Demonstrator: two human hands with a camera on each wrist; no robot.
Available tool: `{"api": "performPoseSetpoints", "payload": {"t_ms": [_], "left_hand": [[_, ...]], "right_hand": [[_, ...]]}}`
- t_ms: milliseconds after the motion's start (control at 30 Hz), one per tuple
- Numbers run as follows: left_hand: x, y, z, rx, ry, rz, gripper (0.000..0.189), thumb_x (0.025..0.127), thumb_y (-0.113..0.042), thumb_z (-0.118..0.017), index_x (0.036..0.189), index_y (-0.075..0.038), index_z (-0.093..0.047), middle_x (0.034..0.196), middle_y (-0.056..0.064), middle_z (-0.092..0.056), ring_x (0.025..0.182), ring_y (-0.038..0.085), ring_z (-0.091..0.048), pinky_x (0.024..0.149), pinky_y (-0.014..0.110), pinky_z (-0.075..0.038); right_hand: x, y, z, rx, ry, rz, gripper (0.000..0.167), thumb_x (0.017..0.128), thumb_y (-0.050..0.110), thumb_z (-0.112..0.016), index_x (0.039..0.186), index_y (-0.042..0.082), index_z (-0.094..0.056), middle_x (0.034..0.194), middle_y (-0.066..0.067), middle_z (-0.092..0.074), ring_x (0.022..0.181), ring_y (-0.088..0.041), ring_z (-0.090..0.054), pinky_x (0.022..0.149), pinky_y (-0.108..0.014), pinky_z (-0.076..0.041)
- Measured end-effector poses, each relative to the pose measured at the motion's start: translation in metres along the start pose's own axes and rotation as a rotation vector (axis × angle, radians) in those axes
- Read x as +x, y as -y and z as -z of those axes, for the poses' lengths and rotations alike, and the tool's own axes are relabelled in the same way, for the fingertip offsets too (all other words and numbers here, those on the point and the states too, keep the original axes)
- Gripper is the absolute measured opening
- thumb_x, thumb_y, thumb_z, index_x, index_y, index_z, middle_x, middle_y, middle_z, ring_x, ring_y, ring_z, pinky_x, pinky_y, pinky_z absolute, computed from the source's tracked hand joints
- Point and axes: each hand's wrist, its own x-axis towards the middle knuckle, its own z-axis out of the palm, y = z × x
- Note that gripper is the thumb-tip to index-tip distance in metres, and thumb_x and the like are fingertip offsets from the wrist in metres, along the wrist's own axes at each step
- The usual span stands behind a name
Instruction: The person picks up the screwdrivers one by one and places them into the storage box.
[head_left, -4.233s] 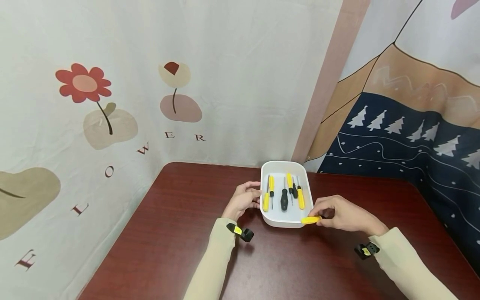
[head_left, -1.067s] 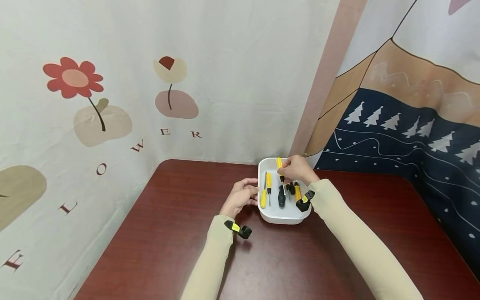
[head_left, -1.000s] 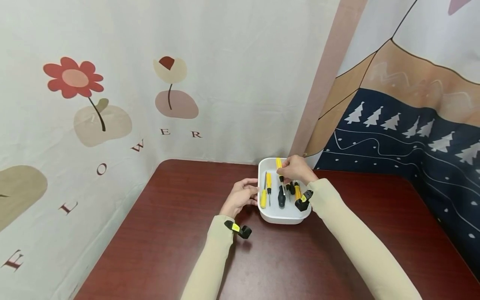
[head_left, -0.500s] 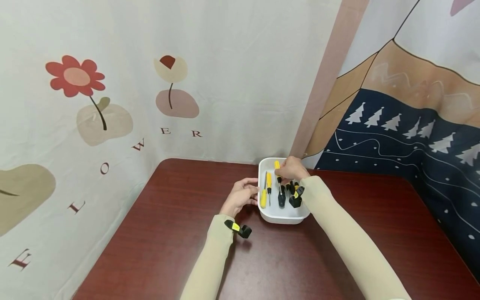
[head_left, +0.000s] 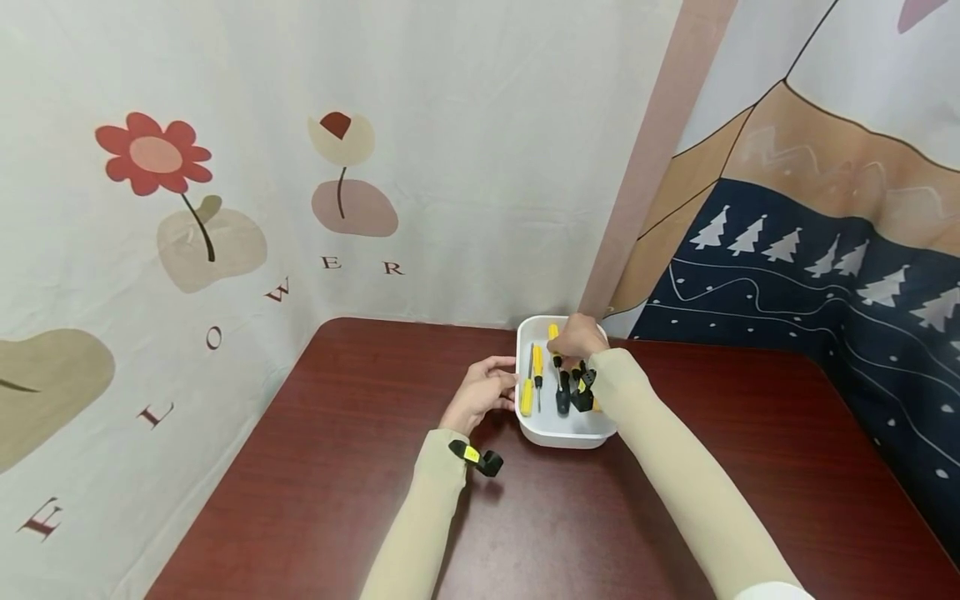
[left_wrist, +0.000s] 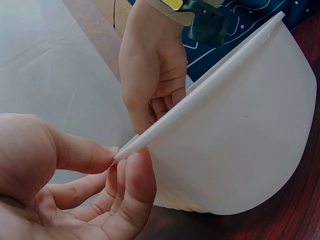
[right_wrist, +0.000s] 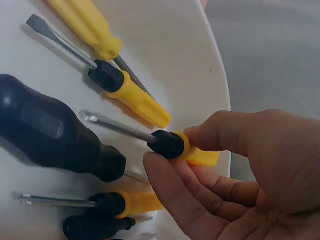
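My left hand [head_left: 478,396] pinches the left rim of a white plastic tray [head_left: 566,436] between thumb and fingers, as the left wrist view shows. Inside the tray's far half, my right hand [head_left: 581,337] holds a screwdriver [right_wrist: 168,145] with a yellow handle and black collar, between thumb and fingers. Its tip points toward the near side. Close by lie a thick black-handled screwdriver [right_wrist: 47,127] and another yellow-and-black screwdriver [right_wrist: 107,79]. A yellow-handled screwdriver [head_left: 527,398] lies along the left wall. The right hand and wrist camera cover some tools on the right in the head view.
The tray stands at the back of a dark red-brown table [head_left: 375,467]. Behind it hangs a pale printed curtain [head_left: 480,167], with a dark blue tree-pattern part [head_left: 795,275] to the right. A small black screwdriver [right_wrist: 95,227] lies among the right-hand tools.
Over four seconds my right hand brought the yellow screwdriver from the tray's near right corner to its far half and turned it lengthwise. Lately it shifted slightly left and lower. The left hand stays at the rim.
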Motion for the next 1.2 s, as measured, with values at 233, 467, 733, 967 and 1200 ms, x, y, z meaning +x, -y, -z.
{"api": "performPoseSetpoints", "payload": {"t_ms": [233, 467, 733, 967, 1200], "left_hand": [[-0.001, 0.001, 0.0, 0.008, 0.008, -0.005, 0.045, 0.098, -0.003, -0.061, 0.142, -0.002, -0.053, 0.101, 0.013, -0.066, 0.069, 0.016, -0.059, 0.058, 0.024, -0.057], [0.0, 0.001, 0.0, 0.003, 0.008, -0.007, 0.045, 0.097, -0.002, -0.061, 0.142, -0.001, -0.053, 0.103, 0.016, -0.066, 0.069, 0.015, -0.059, 0.058, 0.024, -0.057], [0.0, 0.003, 0.0, -0.001, 0.005, -0.014, 0.045, 0.097, -0.002, -0.061, 0.142, 0.0, -0.053, 0.107, 0.02, -0.067, 0.067, 0.014, -0.059, 0.056, 0.023, -0.056], [0.0, 0.002, 0.0, -0.009, 0.005, -0.01, 0.046, 0.096, -0.001, -0.061, 0.142, -0.001, -0.054, 0.095, 0.011, -0.065, 0.067, 0.014, -0.059, 0.056, 0.024, -0.056], [0.0, 0.002, 0.0, -0.02, 0.011, -0.014, 0.045, 0.096, 0.0, -0.06, 0.141, -0.001, -0.054, 0.093, 0.008, -0.063, 0.066, 0.014, -0.059, 0.057, 0.024, -0.057]], "right_hand": [[0.003, 0.005, -0.008, -0.007, 0.011, -0.005, 0.027, 0.091, 0.021, -0.072, 0.105, -0.002, -0.066, 0.082, -0.011, -0.067, 0.067, -0.021, -0.072, 0.072, -0.034, -0.062], [0.006, 0.01, -0.012, 0.009, 0.006, -0.014, 0.032, 0.091, 0.02, -0.073, 0.112, -0.002, -0.063, 0.095, -0.013, -0.063, 0.063, -0.019, -0.069, 0.064, -0.031, -0.061], [0.005, 0.01, -0.015, 0.02, 0.027, 0.013, 0.031, 0.09, 0.013, -0.072, 0.113, -0.003, -0.062, 0.096, -0.015, -0.061, 0.06, -0.018, -0.066, 0.048, -0.022, -0.054], [0.009, 0.007, -0.019, -0.007, 0.014, 0.037, 0.02, 0.086, 0.009, -0.07, 0.101, -0.004, -0.065, 0.084, -0.012, -0.062, 0.057, -0.017, -0.066, 0.046, -0.021, -0.052], [0.011, 0.008, -0.022, -0.019, 0.014, 0.042, 0.025, 0.086, 0.008, -0.072, 0.106, -0.006, -0.065, 0.088, -0.015, -0.064, 0.058, -0.018, -0.067, 0.046, -0.022, -0.053]]}}
